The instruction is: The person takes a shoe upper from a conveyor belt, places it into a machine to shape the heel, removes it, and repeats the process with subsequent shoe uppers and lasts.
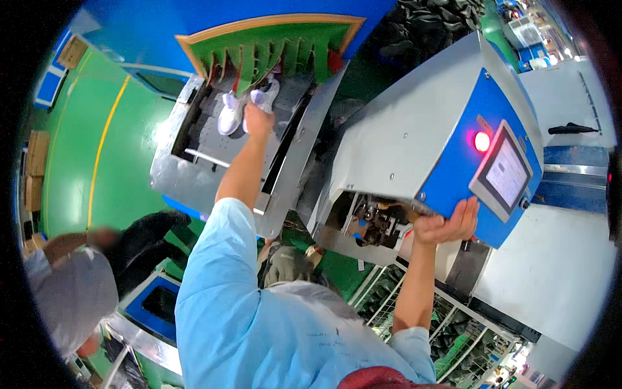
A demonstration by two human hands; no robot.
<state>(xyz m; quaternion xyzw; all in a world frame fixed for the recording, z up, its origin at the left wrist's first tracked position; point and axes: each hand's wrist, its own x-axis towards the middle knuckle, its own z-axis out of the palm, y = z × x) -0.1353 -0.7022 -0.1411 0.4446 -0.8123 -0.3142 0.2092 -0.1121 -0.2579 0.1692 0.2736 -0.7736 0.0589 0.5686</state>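
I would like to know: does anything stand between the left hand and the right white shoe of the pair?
Nothing visible does: the left hand is already on the right white shoe. The left white shoe is beside it, not between. The fringed green curtain hangs beyond the hand.

So the floor is glossy bright green [71,162], with a long, thin yellow painted line [106,126] running along the left side. Brown cardboard boxes [37,153] sit at the far left edge. Lower right there's a white metal wire rack [462,355] with dark pieces inside, and small bright white lights [567,52] glare up in the top right.
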